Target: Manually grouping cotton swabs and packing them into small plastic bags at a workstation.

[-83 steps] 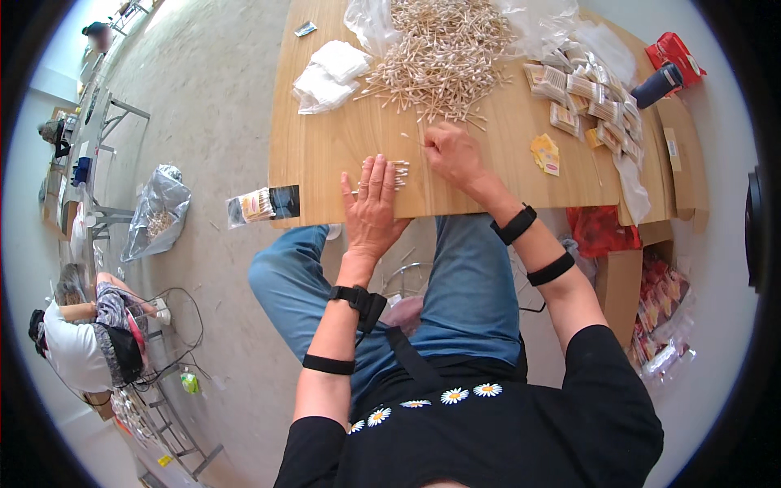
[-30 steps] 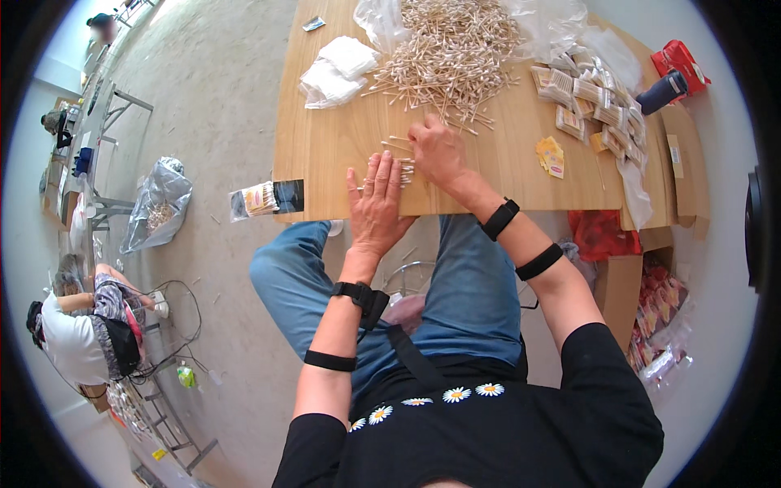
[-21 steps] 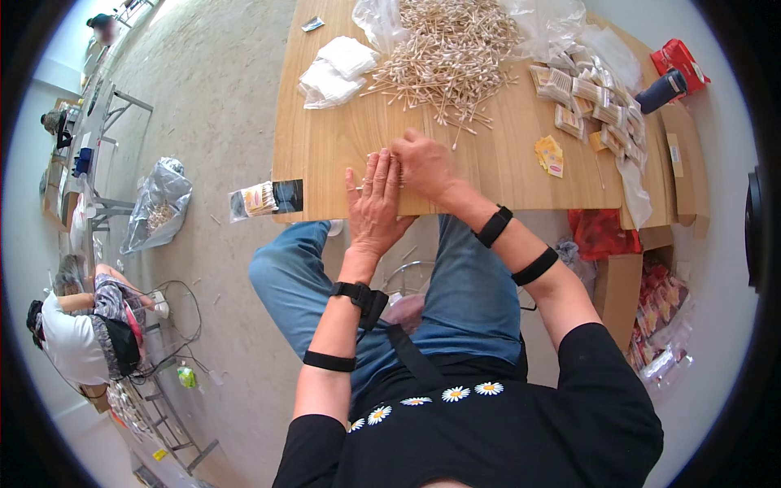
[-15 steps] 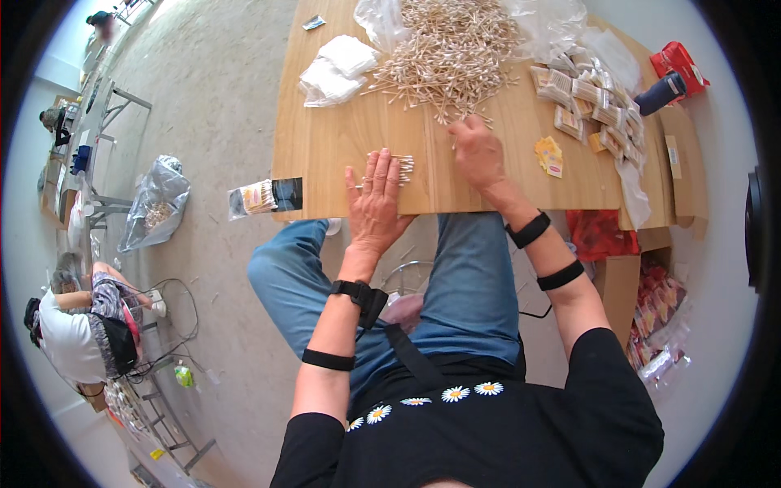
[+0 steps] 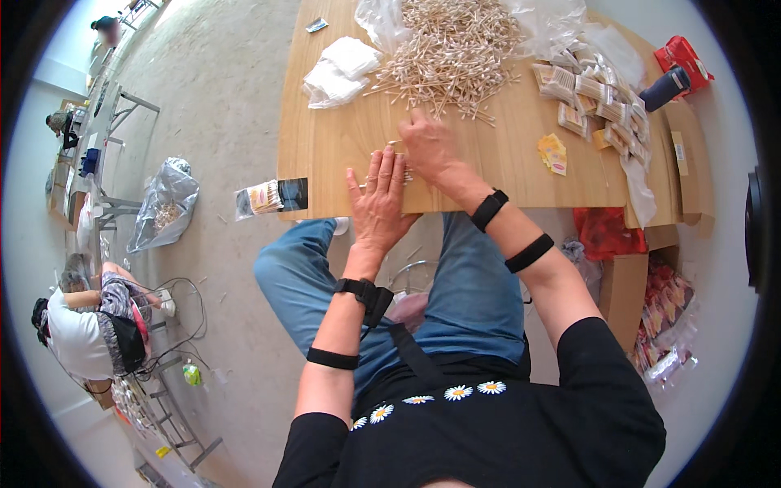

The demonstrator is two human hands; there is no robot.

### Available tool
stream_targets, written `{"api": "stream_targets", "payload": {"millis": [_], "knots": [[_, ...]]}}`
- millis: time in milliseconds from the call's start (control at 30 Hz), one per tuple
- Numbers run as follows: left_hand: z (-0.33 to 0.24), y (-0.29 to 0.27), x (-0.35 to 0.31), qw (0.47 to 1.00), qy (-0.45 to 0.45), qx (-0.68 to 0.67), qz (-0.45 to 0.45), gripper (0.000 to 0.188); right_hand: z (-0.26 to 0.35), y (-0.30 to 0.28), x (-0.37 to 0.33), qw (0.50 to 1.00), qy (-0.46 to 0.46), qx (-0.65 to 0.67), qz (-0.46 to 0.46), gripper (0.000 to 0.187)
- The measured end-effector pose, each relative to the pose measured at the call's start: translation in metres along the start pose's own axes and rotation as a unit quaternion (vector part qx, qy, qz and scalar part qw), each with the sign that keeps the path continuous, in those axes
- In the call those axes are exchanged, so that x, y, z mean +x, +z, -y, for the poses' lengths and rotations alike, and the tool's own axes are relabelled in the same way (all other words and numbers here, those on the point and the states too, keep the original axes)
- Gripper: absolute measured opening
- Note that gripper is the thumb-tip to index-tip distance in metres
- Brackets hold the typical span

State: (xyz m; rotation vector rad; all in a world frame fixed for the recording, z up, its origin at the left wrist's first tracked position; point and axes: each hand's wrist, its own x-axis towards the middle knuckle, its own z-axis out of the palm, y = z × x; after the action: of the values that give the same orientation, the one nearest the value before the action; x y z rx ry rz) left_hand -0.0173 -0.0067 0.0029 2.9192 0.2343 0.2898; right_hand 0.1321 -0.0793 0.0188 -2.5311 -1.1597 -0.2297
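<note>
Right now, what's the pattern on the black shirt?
White daisies with yellow middles, in a row; the head view shows them best.

Cream swabs (image 5: 451, 53), tan wood-grained table (image 5: 496, 179), black daisy-patterned shirt (image 5: 496, 439)

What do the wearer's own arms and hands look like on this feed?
The left hand and right hand wear no gloves. Short black sleeves cover the upper arms. The left forearm has a buckled black strap carrying a small dark box, plus a plain black band; the right forearm has two black bands.
</note>
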Motion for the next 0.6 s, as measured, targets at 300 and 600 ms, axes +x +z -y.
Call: {"api": "stream_targets", "payload": {"millis": [300, 600], "knots": [[0.001, -0.002, 0.001, 1.0, -0.011, -0.006, 0.008, 0.118, 0.002, 0.005, -0.012, 0.99, -0.003, 0.14, 0.026, 0.005], [-0.003, 0.0, 0.003, 1.0, -0.008, -0.027, -0.009, 0.107, -0.072, -0.019, -0.009, 0.996, 0.014, 0.06, -0.063, 0.01]]}}
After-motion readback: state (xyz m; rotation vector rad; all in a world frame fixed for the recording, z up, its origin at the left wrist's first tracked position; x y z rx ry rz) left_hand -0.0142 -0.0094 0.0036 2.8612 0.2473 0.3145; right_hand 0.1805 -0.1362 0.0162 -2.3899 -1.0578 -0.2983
